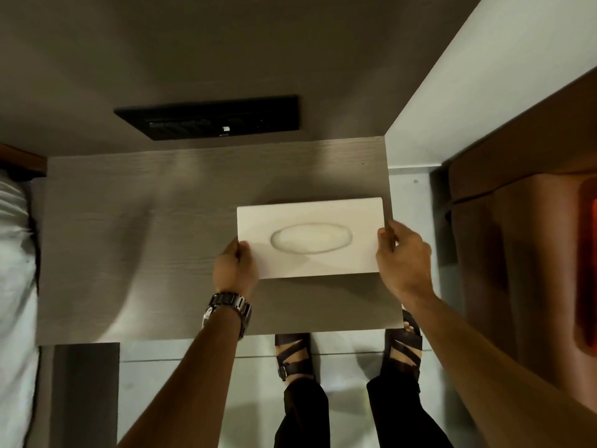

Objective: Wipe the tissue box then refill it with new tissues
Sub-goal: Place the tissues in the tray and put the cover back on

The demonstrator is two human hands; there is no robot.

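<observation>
A white rectangular tissue box [310, 218] with an oval opening on top sits over the right part of a grey wood-grain table [145, 240]. My left hand [234, 270] grips the box's left end, with a metal watch on that wrist. My right hand [403, 257] grips the box's right end. Whether the box rests on the table or is held just above it, I cannot tell. No tissue sticks out of the opening. No cloth or new tissues are in view.
A black socket panel [210, 119] is set in the wall behind the table. A white bed [16, 270] lies at the left, a brown upholstered seat [517, 253] at the right. My sandalled feet [294, 354] stand on the pale floor below the table's front edge.
</observation>
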